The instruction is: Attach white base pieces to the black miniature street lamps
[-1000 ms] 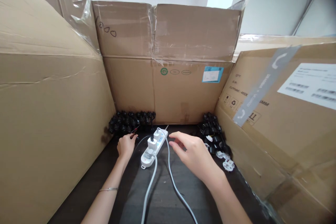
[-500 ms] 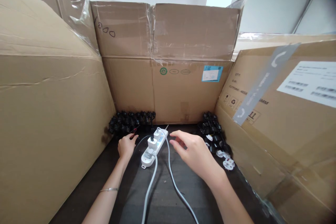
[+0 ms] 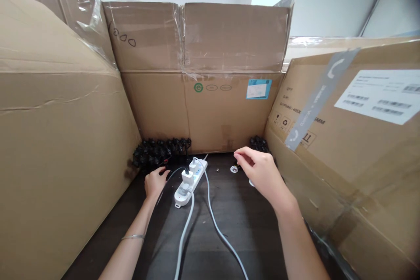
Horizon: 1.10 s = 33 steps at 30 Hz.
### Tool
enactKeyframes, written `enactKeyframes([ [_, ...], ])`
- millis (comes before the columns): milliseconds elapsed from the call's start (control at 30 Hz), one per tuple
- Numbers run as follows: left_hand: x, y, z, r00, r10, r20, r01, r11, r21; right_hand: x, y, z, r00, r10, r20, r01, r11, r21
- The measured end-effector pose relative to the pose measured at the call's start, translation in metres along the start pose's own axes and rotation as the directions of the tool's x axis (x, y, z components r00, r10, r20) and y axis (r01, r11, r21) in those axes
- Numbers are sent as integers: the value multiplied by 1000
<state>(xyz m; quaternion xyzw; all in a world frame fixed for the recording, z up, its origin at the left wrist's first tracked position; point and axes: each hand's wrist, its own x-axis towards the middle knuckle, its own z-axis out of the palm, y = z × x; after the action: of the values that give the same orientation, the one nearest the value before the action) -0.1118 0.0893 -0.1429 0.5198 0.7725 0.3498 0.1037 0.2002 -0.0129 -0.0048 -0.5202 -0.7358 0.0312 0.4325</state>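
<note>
My left hand (image 3: 156, 181) is low beside a pile of black parts (image 3: 154, 152), thumb and forefinger bent toward each other. Whatever they pinch is too small to make out. My right hand (image 3: 259, 168) is closed in a pinch to the right of the power strip. Below its fingertips shows a small round white disc (image 3: 234, 169) with a dark lead running up into the fingers. Another white disc (image 3: 252, 182) is partly covered by the hand. Between my hands lies the white power strip (image 3: 192, 181), with chargers (image 3: 188, 176) plugged in.
Cardboard boxes wall in the dark tabletop (image 3: 210, 236): a left box (image 3: 62, 153), a back box (image 3: 157, 105) and a right box (image 3: 341, 157). More black parts (image 3: 259, 143) lie at the back right. White cables (image 3: 213, 216) run toward me.
My right hand has moved right, from beside the power strip to the right-hand pile, and its fingers have closed. A white disc now shows under them. My left hand has barely moved.
</note>
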Motion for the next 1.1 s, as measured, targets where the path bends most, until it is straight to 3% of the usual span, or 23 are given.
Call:
enactKeyframes([
  [733, 0, 4, 3, 998, 64, -1, -63, 992, 112, -4, -10, -4, 1000, -1, 22, 0, 999, 33],
  [1100, 7, -3, 14, 990, 142, 8, -142, 989, 41, -4, -9, -4, 999, -4, 34, 3, 999, 37],
])
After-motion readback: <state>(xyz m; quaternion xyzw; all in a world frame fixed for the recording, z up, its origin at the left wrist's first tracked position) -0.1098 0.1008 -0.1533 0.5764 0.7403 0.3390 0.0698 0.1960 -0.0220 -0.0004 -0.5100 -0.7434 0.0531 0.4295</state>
